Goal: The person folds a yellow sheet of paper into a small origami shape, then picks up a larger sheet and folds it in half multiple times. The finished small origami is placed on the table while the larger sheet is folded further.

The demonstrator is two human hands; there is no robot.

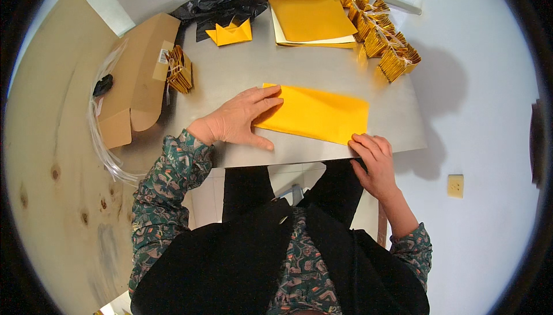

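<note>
A folded strip of yellow paper (314,113) lies flat on the silver-grey tabletop (230,73), slightly slanted. My left hand (242,116) rests with fingers spread, its fingertips on the paper's left end and the thumb on the table. My right hand (375,162) is at the near right corner; its fingertips press on that corner, while the thumb is bent down at the table's edge. Whether the right hand pinches the paper or only presses it, I cannot tell.
A yellow folded paper boat-like shape (233,33) sits near black plastic (222,10). Behind are a stack of gold sheets (311,18) and several tied gold paper bundles (383,35). Another bundle (180,70) stands by an open cardboard box (138,73); clear plastic strips (101,136) hang leftward.
</note>
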